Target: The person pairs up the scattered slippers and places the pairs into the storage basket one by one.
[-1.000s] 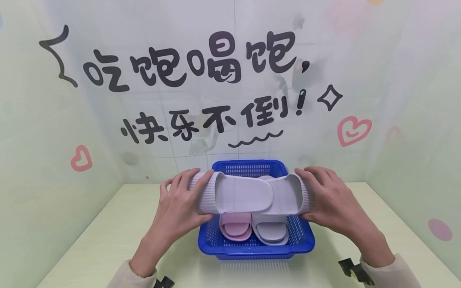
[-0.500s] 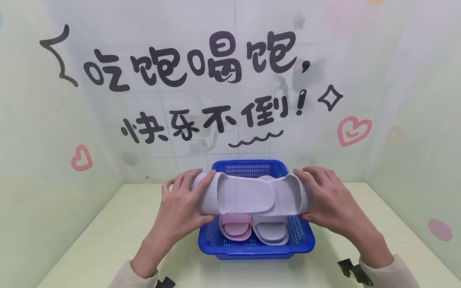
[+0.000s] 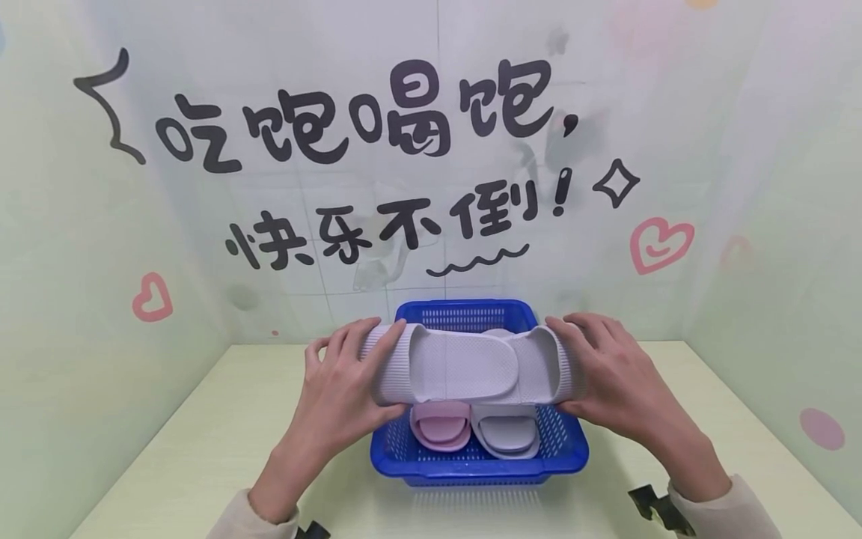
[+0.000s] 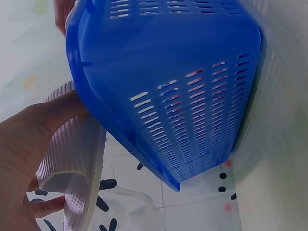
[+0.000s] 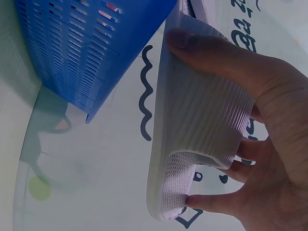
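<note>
Two pale lilac slippers are held sideways above a blue basket (image 3: 480, 469), heel ends overlapping in the middle. My left hand (image 3: 346, 378) grips the left slipper (image 3: 465, 367) round its ribbed strap, thumb low and fingers over the top. Round the strap of the right slipper (image 3: 536, 367), my right hand (image 3: 609, 374) holds on the same way. The left slipper's heel lies in front of the right one's. In the right wrist view the thumb presses along the edge of the right slipper (image 5: 202, 101). Inside the basket, below, sit a pink slipper (image 3: 441, 427) and a whitish-grey slipper (image 3: 506, 433).
The basket stands on a pale wooden table (image 3: 202, 449). Behind it rises a wall (image 3: 377, 180) with large black lettering and pink hearts. Side walls close in the table at left and right. Another pale piece shows behind the held slippers, mostly hidden.
My left hand has shifted slightly right with its slipper, and my right hand slightly left, so the heels overlap a little more. The basket and its slippers stay put.
</note>
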`<state>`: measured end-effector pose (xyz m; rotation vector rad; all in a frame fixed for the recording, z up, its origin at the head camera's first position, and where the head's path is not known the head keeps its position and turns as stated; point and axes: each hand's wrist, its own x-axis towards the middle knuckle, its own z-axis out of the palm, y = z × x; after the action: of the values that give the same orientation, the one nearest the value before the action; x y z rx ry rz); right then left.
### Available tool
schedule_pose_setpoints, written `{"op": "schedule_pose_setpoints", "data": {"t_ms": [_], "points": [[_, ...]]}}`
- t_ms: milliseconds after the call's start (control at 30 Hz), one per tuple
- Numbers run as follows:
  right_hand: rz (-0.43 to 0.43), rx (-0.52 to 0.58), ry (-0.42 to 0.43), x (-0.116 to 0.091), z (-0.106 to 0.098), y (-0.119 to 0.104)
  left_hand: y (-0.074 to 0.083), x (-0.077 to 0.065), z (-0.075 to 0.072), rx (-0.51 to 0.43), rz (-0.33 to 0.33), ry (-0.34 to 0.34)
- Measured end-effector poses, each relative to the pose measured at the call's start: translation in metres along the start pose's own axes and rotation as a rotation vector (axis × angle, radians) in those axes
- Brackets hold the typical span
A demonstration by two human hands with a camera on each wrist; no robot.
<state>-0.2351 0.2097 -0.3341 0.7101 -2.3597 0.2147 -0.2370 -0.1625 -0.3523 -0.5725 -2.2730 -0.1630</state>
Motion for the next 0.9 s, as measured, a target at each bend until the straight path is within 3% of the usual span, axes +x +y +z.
{"op": "schedule_pose_setpoints", "data": {"t_ms": [900], "points": [[-0.017, -0.006, -0.009, 0.0012, 0.002, -0.0041, 0.0073, -0.0024, 0.0033, -0.011, 0.014, 0.01]]}}
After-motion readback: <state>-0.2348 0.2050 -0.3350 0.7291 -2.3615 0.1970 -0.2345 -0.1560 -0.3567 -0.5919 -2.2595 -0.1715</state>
